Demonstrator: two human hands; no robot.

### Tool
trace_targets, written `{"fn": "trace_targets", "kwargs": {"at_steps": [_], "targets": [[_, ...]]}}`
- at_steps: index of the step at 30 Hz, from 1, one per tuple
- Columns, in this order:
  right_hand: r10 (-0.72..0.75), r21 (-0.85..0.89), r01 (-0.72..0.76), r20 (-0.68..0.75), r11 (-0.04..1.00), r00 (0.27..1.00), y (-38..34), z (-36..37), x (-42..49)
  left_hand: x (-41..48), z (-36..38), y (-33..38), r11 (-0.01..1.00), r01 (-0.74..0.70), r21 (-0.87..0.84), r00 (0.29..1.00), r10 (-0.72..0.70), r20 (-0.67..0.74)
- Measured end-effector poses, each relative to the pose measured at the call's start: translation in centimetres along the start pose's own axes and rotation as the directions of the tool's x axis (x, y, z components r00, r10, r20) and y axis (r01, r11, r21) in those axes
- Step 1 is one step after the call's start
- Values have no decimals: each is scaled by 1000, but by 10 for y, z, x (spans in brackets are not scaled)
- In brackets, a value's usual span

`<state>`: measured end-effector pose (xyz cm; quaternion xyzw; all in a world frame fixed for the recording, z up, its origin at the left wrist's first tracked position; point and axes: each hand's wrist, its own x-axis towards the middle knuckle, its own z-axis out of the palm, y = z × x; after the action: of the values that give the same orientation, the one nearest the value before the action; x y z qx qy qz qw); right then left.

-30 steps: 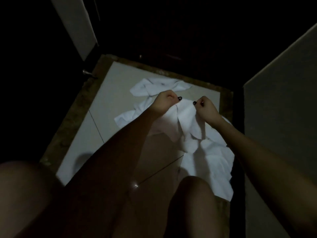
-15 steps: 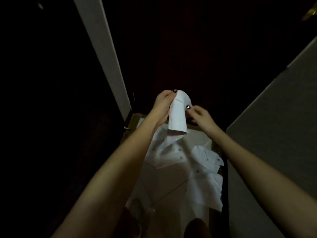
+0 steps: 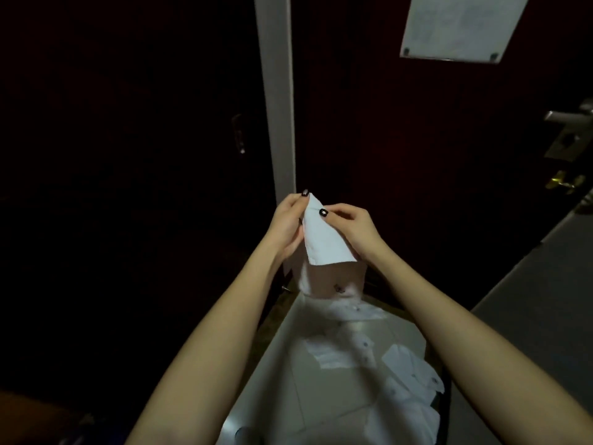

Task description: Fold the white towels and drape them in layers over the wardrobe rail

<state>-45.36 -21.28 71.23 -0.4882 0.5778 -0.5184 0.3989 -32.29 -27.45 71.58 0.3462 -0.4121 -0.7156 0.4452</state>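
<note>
A white towel (image 3: 324, 242) hangs in the air in front of me, folded over at its top. My left hand (image 3: 285, 224) pinches its upper left corner, and my right hand (image 3: 349, 224) pinches the top edge close beside it. The towel's lower part (image 3: 330, 284) drops below the hands and looks pinkish in shadow. Several more white towels (image 3: 401, 377) lie spread and crumpled on the pale tiled floor (image 3: 288, 380) below. No wardrobe rail shows in the dark.
A dark door stands ahead with a white notice (image 3: 462, 25) at upper right and a metal door handle (image 3: 568, 115) at the right edge. A pale door frame strip (image 3: 277, 101) runs upright left of centre. A grey wall (image 3: 539, 300) closes the right side.
Both hands have lifted the towel off the floor pile and brought it higher, and my view has risen from the floor to the door. The hands now sit closer together at its top.
</note>
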Motion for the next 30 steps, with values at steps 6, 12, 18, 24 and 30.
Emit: {"fn": "trace_targets", "kwargs": {"at_steps": [6,12,18,24,30], "targets": [[-52,-148,78,168,986,984,-26,65,-45,-91,-66,18,998,-57,25,996,59,-69],[-104,-100,144,332,984,937,-40,137,-107,-180,-127,33,988,-126,-85,986,115,-123],[-106,-173,173,343,970,933,-53,225,-176,-281,-196,48,981,-144,130,960,170,-224],[-185,-364,362,437,858,880,-64,316,-249,-377,-267,69,917,-141,372,856,302,-420],[-87,-361,349,576,865,813,-66,360,-311,-472,-318,81,876,-79,475,746,368,-555]]}}
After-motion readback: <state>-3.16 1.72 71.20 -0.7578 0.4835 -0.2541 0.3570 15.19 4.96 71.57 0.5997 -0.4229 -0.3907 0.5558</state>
